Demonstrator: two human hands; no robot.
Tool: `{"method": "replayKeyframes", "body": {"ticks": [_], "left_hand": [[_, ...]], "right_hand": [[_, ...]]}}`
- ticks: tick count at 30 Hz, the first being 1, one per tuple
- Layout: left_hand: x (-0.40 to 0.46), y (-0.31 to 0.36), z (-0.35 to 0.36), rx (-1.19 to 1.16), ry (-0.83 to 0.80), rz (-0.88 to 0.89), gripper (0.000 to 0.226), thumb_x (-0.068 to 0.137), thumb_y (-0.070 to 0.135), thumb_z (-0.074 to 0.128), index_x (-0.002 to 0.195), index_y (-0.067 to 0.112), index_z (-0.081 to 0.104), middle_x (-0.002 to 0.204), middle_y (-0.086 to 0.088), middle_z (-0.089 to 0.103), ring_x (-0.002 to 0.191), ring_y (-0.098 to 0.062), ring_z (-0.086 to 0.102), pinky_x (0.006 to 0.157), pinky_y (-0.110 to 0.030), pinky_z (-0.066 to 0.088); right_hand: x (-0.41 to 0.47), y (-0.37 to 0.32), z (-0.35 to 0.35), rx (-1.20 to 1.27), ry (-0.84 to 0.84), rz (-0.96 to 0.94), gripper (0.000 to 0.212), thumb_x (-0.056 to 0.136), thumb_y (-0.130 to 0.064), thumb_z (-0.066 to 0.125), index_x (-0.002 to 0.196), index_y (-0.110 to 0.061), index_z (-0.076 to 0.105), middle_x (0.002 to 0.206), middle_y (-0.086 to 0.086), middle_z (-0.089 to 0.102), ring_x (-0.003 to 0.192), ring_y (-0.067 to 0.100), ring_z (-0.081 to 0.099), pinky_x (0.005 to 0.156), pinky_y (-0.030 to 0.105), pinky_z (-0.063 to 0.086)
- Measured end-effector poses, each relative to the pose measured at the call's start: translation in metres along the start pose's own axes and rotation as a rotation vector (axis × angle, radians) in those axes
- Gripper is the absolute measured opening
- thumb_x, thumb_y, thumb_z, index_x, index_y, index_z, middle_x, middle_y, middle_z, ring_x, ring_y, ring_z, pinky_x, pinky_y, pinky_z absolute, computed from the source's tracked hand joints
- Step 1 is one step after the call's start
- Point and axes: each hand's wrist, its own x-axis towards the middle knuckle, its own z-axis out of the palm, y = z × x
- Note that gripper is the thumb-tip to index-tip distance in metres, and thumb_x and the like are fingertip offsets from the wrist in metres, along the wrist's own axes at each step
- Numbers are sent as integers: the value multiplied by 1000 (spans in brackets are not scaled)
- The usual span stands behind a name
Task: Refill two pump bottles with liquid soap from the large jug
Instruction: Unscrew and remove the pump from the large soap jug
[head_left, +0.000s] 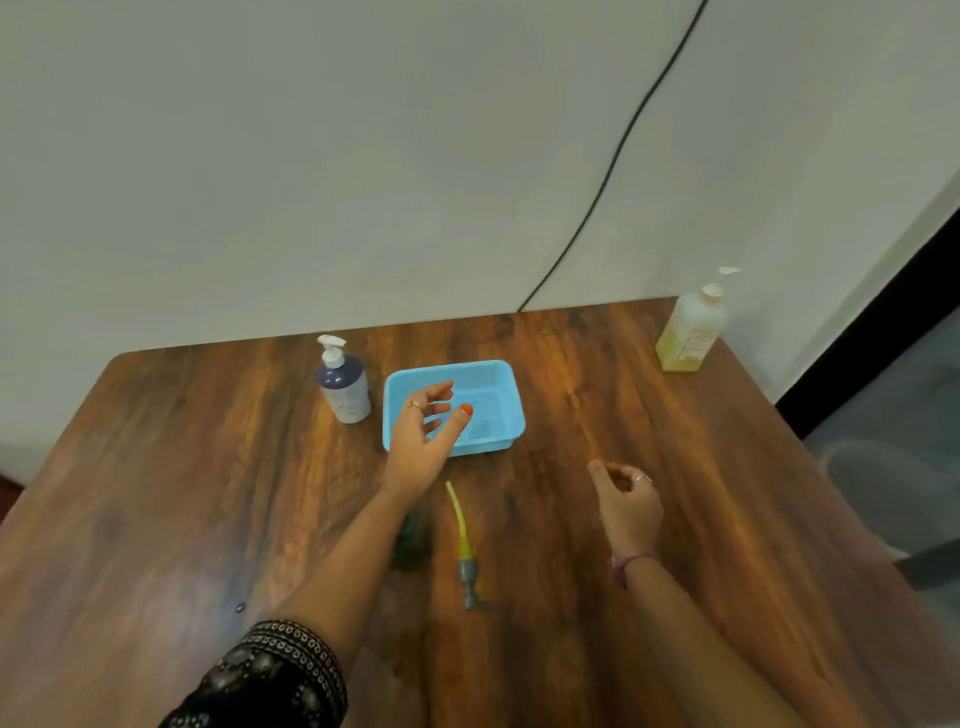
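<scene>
Your left hand (423, 441) hovers over the near edge of the blue basket (498, 371), fingers (439, 389) spread loosely and holding nothing. Your right hand (626, 501) hangs above the wooden surface (208, 467), fingers loosely curled, empty. A pump head with its yellow tube (464, 545) lies between your arms. The dark-capped pump bottle (345, 387) stands just left of the basket; the yellow-filled pump bottle (691, 332) sits at the far right corner

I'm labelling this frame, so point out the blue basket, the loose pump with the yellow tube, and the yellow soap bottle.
blue basket (506, 395): head view, right wall.
loose pump (469, 574): head view, grey collar.
yellow soap bottle (691, 332): head view, body.
</scene>
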Motion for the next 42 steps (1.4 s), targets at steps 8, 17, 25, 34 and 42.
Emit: {"method": "replayKeyframes", "body": {"ticks": [8, 17, 25, 34, 42], "left_hand": [[33, 48, 125, 21, -125, 100, 42, 85, 24, 72, 124, 26, 54, 116, 9, 60, 104, 1, 58, 92, -22, 50], [89, 71, 272, 226, -316, 64, 68, 83, 18, 73, 142, 13, 39, 134, -3, 47, 115, -11, 51, 98, -23, 44], [147, 71, 358, 389, -449, -135, 98, 71, 25, 84, 145, 2, 24, 144, -13, 34, 131, -28, 43, 101, -31, 46], [196, 58, 397, 252, -463, -145, 121, 68, 14, 87, 152, 6, 1, 139, -4, 43, 127, -22, 47, 96, -28, 46], [202, 41, 395, 231, -351, -130, 76, 59, 23, 92, 121, 14, 49, 111, 4, 58, 99, -15, 60, 78, -27, 54]], "right_hand": [[106, -43, -65, 18, 34, -96, 28, 84, -38, 69, 96, -13, 67, 90, -3, 63, 82, 12, 58, 62, 20, 40], [224, -83, -106, 122, -20, -159, 28, 84, -36, 70, 102, -16, 62, 91, -8, 63, 82, 2, 59, 64, 13, 42], [305, -100, -95, 60, -127, -222, 31, 83, -18, 72, 109, -7, 58, 102, 8, 64, 83, 12, 60, 53, 1, 41], [350, -97, -66, -59, -192, -294, 37, 70, -43, 79, 100, -36, 59, 103, -6, 64, 91, 7, 61, 64, 15, 45], [356, -94, -59, -147, -177, -324, 44, 67, -52, 78, 100, -25, 68, 102, -4, 66, 92, 11, 63, 63, 16, 47]]}}
